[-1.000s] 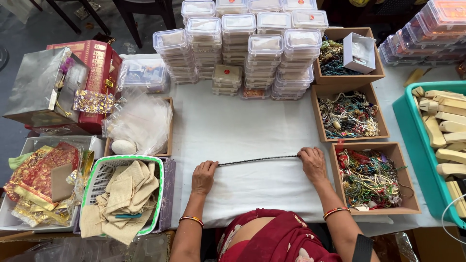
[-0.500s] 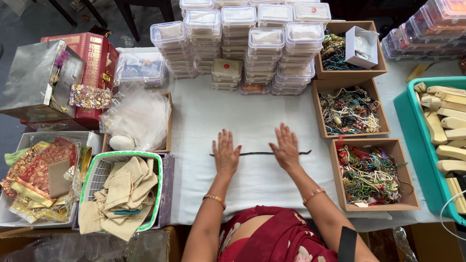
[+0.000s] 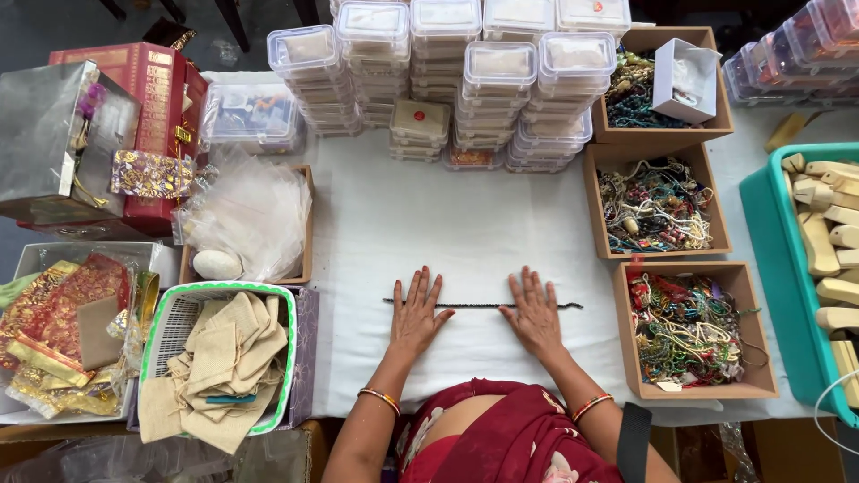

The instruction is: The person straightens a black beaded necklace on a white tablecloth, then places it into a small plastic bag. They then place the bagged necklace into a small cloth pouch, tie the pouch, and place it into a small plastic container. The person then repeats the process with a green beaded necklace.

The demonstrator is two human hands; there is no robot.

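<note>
A thin dark strand of beads [image 3: 479,306] lies stretched straight, left to right, across the white table cover [image 3: 465,224]. My left hand [image 3: 418,310] rests flat on its left part, fingers spread. My right hand [image 3: 534,309] lies flat on its right part, fingers together and pointing away from me. Both palms press the strand down; its two ends stick out beyond the hands. Neither hand grips anything.
Stacks of clear lidded boxes [image 3: 465,80] stand at the back. Three brown trays of mixed beads [image 3: 689,326] line the right, then a teal bin of wooden pieces [image 3: 819,250]. On the left are a green-rimmed basket of cloth pouches [image 3: 215,358], clear bags [image 3: 250,215] and red boxes [image 3: 143,89].
My hands slid inward from the ends of the strand toward its middle and now lie flat on it. The strand stays stretched straight on the cover.
</note>
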